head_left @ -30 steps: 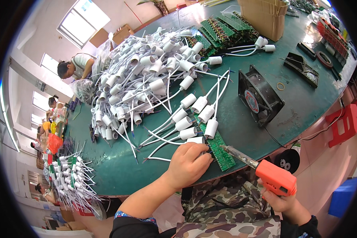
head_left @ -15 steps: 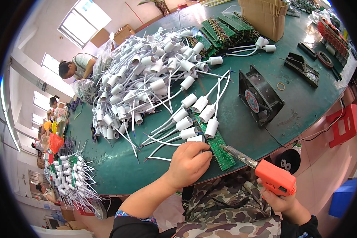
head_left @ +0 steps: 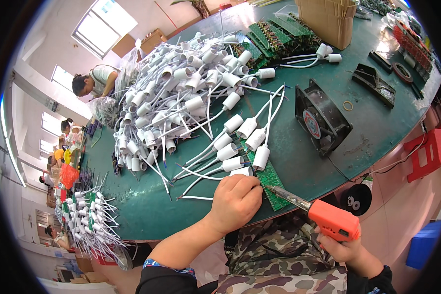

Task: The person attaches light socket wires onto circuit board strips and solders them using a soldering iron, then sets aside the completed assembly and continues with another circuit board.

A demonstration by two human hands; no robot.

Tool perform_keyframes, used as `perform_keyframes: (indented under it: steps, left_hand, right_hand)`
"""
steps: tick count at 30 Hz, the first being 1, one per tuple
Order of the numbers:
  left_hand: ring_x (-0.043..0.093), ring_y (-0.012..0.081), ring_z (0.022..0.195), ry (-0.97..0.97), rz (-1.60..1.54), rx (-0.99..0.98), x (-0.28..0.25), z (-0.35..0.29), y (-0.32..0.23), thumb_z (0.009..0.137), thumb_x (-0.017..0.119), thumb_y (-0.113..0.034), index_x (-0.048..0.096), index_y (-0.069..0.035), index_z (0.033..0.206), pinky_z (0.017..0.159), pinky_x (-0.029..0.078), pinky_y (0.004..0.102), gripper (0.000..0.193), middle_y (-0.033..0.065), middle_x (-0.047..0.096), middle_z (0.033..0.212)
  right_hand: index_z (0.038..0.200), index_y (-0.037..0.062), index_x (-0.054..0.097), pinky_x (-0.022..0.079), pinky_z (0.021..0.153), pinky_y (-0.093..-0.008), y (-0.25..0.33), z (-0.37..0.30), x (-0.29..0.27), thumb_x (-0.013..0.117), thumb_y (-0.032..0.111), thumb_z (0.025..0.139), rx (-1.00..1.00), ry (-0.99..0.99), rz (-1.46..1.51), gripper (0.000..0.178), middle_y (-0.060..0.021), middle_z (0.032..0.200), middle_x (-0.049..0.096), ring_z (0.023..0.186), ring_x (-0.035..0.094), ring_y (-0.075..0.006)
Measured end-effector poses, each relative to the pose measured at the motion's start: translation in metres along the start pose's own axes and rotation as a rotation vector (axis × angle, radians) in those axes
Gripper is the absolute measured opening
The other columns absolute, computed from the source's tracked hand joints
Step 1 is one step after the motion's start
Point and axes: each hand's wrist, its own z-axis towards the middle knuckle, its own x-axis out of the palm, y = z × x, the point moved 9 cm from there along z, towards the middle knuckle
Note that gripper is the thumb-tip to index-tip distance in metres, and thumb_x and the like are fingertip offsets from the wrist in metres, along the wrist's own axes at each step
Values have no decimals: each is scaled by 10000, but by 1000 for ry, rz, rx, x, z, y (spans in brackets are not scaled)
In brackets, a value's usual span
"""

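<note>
The green table bears white sockets, circuit board, 1 fan.

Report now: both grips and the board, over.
Right grip holds orange soldering gun, tip at green board. Left grip at board's edge. White sockets crowd far end.

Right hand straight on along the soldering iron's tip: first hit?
Likely the green circuit board: the soldering iron in the right hand has its tip at or just over it. The left hand is close beyond; depth unclear.

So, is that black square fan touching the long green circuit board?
Apart; the head view shows dark-green tabletop between the fan and the circuit board.
</note>
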Motion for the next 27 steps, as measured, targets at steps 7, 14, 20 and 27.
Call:
perform_keyframes:
  steps: [7, 14, 20, 27]
  left_hand:
    - [634, 259, 834, 10, 5, 7, 1, 0, 0, 683, 767, -22, 677, -51, 865, 718, 489, 383, 205, 50, 659, 959]
    - [631, 260, 852, 17, 8, 17, 2, 0, -1, 676, 767, -24, 678, -51, 878, 733, 490, 383, 223, 50, 660, 984]
    - [630, 232, 913, 44, 33, 37, 4, -3, -1, 700, 720, -78, 675, -48, 900, 789, 475, 373, 207, 44, 639, 1029]
    - [629, 229, 914, 42, 28, 38, 4, -3, 0, 704, 721, -78, 678, -53, 899, 788, 474, 370, 202, 40, 641, 1028]
  right_hand:
    - [1066, -46, 655, 549, 748, -318, -5, -2, -1, 712, -47, 768, -5, 21, -48, 304, -139, 948, 692, 796, 681, -222]
    - [1035, -33, 671, 551, 762, -320, -8, -3, -2, 722, -30, 770, 12, -22, -47, 270, -129, 953, 696, 790, 685, -223]
    - [999, -23, 677, 550, 783, -349, -6, -4, -1, 731, -25, 750, -22, -24, -59, 255, -133, 943, 693, 807, 680, -267]
    - [1022, -18, 673, 553, 783, -357, -2, 0, 0, 739, -12, 757, -25, -22, -39, 273, -140, 958, 691, 820, 683, -271]
